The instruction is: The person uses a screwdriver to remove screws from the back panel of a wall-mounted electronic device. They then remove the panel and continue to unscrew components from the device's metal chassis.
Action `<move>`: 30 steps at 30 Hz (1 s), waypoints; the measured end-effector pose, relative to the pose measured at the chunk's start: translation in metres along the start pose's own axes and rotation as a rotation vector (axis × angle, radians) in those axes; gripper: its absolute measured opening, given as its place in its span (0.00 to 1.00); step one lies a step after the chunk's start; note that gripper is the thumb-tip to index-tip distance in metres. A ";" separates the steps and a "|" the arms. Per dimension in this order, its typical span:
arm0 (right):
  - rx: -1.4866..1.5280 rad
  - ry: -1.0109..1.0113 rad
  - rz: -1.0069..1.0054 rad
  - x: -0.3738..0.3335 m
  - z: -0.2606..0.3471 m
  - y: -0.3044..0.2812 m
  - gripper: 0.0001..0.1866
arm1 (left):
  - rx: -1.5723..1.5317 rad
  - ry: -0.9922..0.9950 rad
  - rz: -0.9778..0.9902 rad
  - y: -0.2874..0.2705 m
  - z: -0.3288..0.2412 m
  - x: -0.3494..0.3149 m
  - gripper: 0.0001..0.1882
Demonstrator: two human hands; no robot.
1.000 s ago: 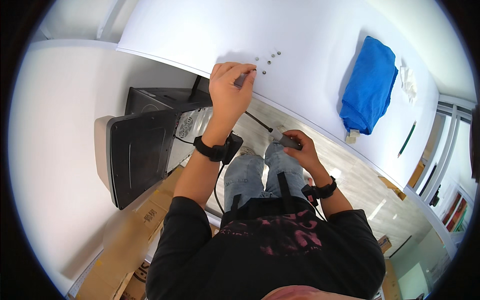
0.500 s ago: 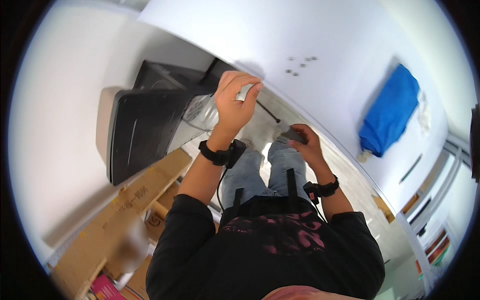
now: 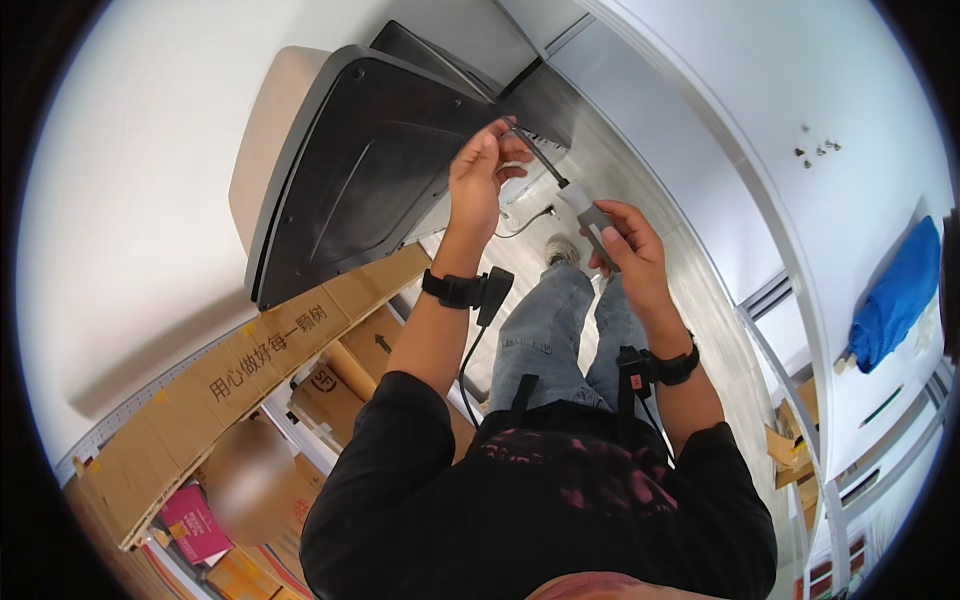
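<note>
My right hand (image 3: 632, 243) is wrapped round the grey handle of a screwdriver (image 3: 590, 218), whose long dark shaft slants up and left. At the tip of the shaft is my left hand (image 3: 482, 168), thumb and forefinger drawn together there, the other fingers loosely curled. Whatever sits between those fingertips is too small to make out. Just left of my left hand stands a large black plastic panel (image 3: 370, 170) with a beige padded side (image 3: 280, 140). Several small screws (image 3: 822, 149) lie scattered on the white tabletop (image 3: 790, 60) to the right.
A blue cloth (image 3: 895, 295) rests on the table at right, near a thin dark pen-like stick (image 3: 882, 405). The table's curved edge runs down my right side. Cardboard boxes (image 3: 270, 350) fill the lower left. A cable (image 3: 530, 222) lies on the floor ahead of my shoe (image 3: 562, 250).
The view has swung right and away from the table. My right hand has raised the screwdriver, and its tip now meets my left fingers.
</note>
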State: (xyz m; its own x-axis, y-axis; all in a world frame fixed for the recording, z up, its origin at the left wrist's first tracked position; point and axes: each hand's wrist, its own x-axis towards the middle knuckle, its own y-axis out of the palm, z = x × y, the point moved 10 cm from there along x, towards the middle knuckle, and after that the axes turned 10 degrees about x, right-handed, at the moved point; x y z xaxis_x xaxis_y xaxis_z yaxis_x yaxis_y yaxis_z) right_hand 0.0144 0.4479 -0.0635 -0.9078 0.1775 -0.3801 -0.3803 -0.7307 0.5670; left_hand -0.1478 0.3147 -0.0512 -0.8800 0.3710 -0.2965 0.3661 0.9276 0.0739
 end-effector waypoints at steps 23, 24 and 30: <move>0.261 0.016 -0.035 0.030 -0.025 0.040 0.19 | -0.351 0.022 0.001 -0.019 -0.003 0.026 0.15; 0.266 0.022 -0.040 0.031 -0.025 0.039 0.19 | -0.352 0.020 0.003 -0.018 -0.003 0.026 0.15; 0.368 0.102 -0.045 0.032 -0.026 0.042 0.20 | -0.329 0.014 -0.022 -0.019 -0.004 0.025 0.15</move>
State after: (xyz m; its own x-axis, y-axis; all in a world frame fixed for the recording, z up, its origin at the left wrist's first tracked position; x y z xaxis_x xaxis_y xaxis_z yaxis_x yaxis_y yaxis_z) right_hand -0.0260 0.4056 -0.0708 -0.8738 0.1241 -0.4702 -0.4738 -0.4353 0.7656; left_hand -0.1778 0.3069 -0.0566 -0.8915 0.3494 -0.2883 0.2319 0.8987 0.3721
